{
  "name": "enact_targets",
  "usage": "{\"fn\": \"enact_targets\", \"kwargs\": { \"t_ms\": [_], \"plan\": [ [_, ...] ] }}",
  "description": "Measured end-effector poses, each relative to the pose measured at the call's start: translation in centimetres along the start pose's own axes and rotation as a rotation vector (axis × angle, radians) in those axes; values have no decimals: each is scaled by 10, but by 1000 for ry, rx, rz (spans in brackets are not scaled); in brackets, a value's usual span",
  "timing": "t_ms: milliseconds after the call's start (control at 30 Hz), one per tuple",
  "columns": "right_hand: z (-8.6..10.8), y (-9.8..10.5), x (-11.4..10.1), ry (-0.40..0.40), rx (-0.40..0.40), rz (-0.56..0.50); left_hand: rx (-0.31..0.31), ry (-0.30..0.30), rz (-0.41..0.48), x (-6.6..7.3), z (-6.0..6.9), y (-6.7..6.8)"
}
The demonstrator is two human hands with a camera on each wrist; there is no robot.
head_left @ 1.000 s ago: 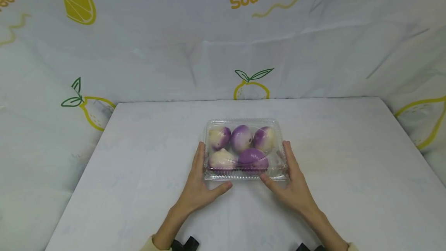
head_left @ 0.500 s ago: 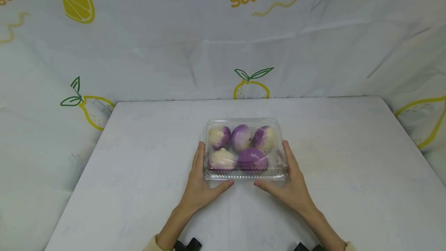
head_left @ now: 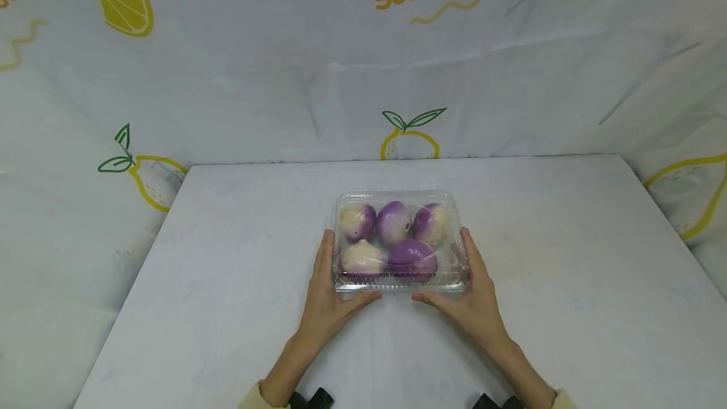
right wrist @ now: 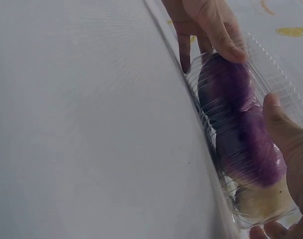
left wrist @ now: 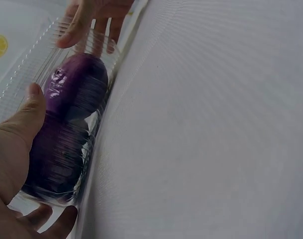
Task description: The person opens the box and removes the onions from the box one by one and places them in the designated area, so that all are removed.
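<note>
A clear plastic clamshell box (head_left: 400, 284) sits on the white table, its lid down. Inside lie several rounded purple-and-cream vegetables (head_left: 413, 259), like turnips or onions; one spot at the front right of the box holds none. My left hand (head_left: 322, 308) lies along the left side with straight fingers, its thumb extended before the front edge. On the other side my right hand (head_left: 479, 311) mirrors it, fingers straight against the right wall. Both wrist views show the thumbs (left wrist: 34, 99) at the box's front and the fingertips low by its ends.
The white table (head_left: 238, 238) spreads out around the box on all sides. Behind and beside it hangs a white cloth (head_left: 255, 100) printed with lemons and lettering. Black wrist devices (head_left: 320, 398) show at the bottom edge.
My right thumb has slid off the box's front rim, down and left to just before it. The left thumb has shifted slightly. The box stays where it was.
</note>
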State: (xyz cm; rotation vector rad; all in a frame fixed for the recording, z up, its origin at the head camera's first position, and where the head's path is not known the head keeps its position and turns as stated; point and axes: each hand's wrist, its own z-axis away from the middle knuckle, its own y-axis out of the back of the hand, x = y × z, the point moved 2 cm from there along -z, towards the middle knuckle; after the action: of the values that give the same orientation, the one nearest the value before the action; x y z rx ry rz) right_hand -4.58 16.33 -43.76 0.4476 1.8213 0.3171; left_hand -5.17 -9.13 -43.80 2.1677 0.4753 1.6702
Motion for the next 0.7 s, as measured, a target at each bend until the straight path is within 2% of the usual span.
{"fn": "enact_targets", "kwargs": {
  "t_ms": [200, 433, 700],
  "plan": [
    [0, -1, 1, -7, 30, 4, 28, -13, -13, -1, 0, -2],
    [0, -2, 3, 0, 28, 3, 59, -57, -87, -1, 2, -2],
    [2, 2, 5, 27, -40, 16, -9, -32, -141, 0, 4, 3]
  ]
}}
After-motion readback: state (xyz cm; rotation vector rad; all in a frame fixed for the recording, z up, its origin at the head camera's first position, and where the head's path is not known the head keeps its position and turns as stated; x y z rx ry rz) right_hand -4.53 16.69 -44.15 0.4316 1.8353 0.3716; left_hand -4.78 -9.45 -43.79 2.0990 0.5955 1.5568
